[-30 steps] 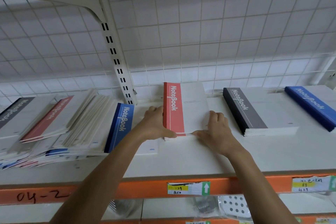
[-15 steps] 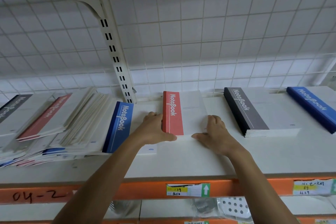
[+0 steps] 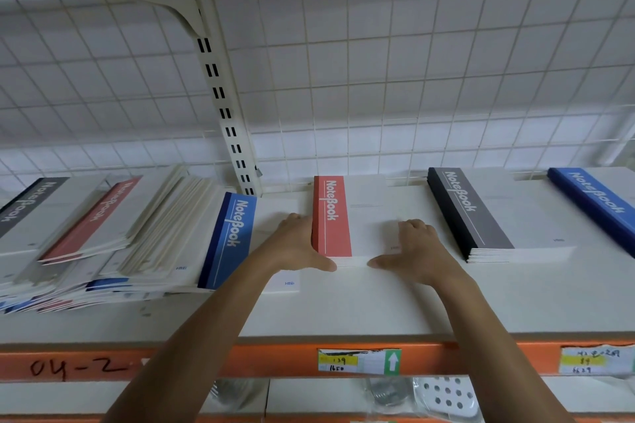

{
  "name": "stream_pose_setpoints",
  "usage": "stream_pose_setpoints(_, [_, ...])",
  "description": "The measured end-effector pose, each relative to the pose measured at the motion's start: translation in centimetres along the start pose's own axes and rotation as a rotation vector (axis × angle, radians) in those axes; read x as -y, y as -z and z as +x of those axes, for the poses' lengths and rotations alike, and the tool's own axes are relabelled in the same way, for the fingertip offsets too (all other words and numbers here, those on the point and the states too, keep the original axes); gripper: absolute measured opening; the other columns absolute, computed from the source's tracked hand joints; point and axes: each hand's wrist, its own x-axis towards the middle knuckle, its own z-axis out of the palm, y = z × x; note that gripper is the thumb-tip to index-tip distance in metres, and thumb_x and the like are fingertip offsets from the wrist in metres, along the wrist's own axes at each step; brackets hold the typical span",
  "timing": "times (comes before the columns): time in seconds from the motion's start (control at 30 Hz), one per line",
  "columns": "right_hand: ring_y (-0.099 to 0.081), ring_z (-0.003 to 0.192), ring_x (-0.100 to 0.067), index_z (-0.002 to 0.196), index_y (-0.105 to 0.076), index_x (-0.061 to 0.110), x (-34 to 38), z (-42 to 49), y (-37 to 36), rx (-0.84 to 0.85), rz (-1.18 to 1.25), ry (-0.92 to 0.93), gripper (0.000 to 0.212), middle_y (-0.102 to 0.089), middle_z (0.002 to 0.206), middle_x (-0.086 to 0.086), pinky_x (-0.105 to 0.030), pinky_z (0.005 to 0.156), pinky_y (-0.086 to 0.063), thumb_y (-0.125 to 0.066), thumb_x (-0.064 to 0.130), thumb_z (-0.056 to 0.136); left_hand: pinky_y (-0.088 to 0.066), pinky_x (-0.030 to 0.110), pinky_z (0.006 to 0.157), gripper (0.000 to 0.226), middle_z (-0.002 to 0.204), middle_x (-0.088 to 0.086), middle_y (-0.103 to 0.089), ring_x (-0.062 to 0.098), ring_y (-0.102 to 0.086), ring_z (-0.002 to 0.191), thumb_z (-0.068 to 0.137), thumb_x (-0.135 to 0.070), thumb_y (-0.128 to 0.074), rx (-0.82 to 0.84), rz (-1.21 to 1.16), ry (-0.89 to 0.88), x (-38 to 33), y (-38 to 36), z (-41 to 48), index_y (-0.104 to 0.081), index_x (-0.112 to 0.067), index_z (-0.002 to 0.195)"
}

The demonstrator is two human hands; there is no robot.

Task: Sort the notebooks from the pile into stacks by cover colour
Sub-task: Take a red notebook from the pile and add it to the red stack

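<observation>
The red notebook stack [image 3: 331, 216] sits mid-shelf, near the back edge, and you have it bracketed. Your left hand [image 3: 295, 244] presses against its red spine side with the thumb laid along the front edge. Your right hand [image 3: 417, 247] rests on the white cover, thumb also along the front. Neither hand grips anything; both push with loosely spread fingers.

A second ago the top red notebook sat slightly proud of those beneath it, and your right thumb was working at its front corner. Now the edges line up, so I judge the red stack squared and ready for your next pick.

To the right stand the grey stack [image 3: 474, 213] and, well apart, the blue stack [image 3: 594, 203]. To the left, the unsorted pile [image 3: 103, 237] is still large, with a blue notebook [image 3: 230, 237] leaning off it, part of it under your left forearm.

Your left fingertips are hidden behind the red stack. The pile and the blue stack are cut off by the frame. You cannot count the notebooks in any stack. The shelf [image 3: 343, 312] labels below are too small to read.
</observation>
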Motion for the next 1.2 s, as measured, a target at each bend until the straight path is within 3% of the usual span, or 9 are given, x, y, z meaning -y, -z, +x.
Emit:
stream_pose_setpoints(0.37, [-0.038, 0.119, -0.024, 0.121, -0.049, 0.007, -0.1, 0.0, 0.1, -0.037, -0.011, 0.011, 0.071, -0.047, 0.124, -0.007, -0.031, 0.096, -0.039, -0.074, 0.050, 0.070, -0.046, 0.036, 0.095, 0.080, 0.125, -0.002, -0.046, 0.016, -0.048, 0.114, 0.064, -0.044, -0.083, 0.018, 0.031, 0.023, 0.2, 0.0, 0.5, -0.041, -0.030, 0.131])
stream_pose_setpoints(0.8, [-0.037, 0.124, -0.024, 0.128, -0.044, 0.008, 0.1, -0.5, -0.3, -0.060, 0.002, -0.004, 0.074, -0.044, 0.134, -0.007, -0.032, 0.099, -0.037, -0.072, 0.049, 0.074, -0.043, 0.035, 0.099, 0.082, 0.127, 0.002, -0.045, 0.017, -0.046, 0.118, 0.067, -0.045, -0.081, -0.042, -0.031, 0.017, -0.2, -1.0, -0.3, -0.038, -0.028, 0.134])
stream_pose_setpoints(0.97, [-0.030, 0.130, -0.024, 0.132, -0.039, 0.007, 0.2, -0.7, -0.3, -0.034, 0.071, -0.032, 0.079, -0.036, 0.141, -0.007, -0.032, 0.103, -0.032, -0.074, 0.046, 0.073, -0.039, 0.034, 0.099, 0.085, 0.128, 0.001, -0.043, 0.017, -0.039, 0.124, 0.067, -0.045, -0.081, -0.061, -0.025, 0.021, -0.7, -1.0, -0.7, -0.036, -0.029, 0.137])
stream_pose_setpoints(1.07, [-0.021, 0.136, -0.024, 0.134, -0.035, 0.005, 0.3, -1.2, -0.4, -0.072, 0.131, -0.015, 0.087, -0.027, 0.147, -0.009, -0.031, 0.109, -0.027, -0.075, 0.049, 0.070, -0.038, 0.040, 0.103, 0.090, 0.131, 0.001, -0.042, 0.018, -0.037, 0.126, 0.066, -0.050, -0.079, -0.061, -0.031, 0.029, -1.2, -0.9, -1.4, -0.031, -0.027, 0.139])
stream_pose_setpoints(1.13, [-0.012, 0.142, -0.025, 0.142, -0.025, 0.004, 0.8, -1.7, -0.2, -0.128, 0.085, 0.028, 0.095, -0.019, 0.153, -0.011, -0.032, 0.115, -0.019, -0.070, 0.054, 0.074, -0.037, 0.039, 0.103, 0.090, 0.131, 0.003, -0.040, 0.020, -0.037, 0.127, 0.068, -0.056, -0.075, -0.119, -0.035, 0.029, -1.8, -0.5, -2.1, -0.029, -0.022, 0.137])
stream_pose_setpoints(1.2, [-0.004, 0.145, -0.024, 0.148, -0.018, 0.007, 1.7, -2.2, 0.0, -0.162, 0.037, 0.117, 0.090, -0.011, 0.157, -0.011, -0.033, 0.118, -0.011, -0.061, 0.053, 0.083, -0.032, 0.035, 0.102, 0.082, 0.138, 0.006, -0.037, 0.022, -0.032, 0.132, 0.080, -0.056, -0.064, -0.219, -0.013, 0.004, -2.3, 0.0, -2.9, -0.026, -0.017, 0.142])
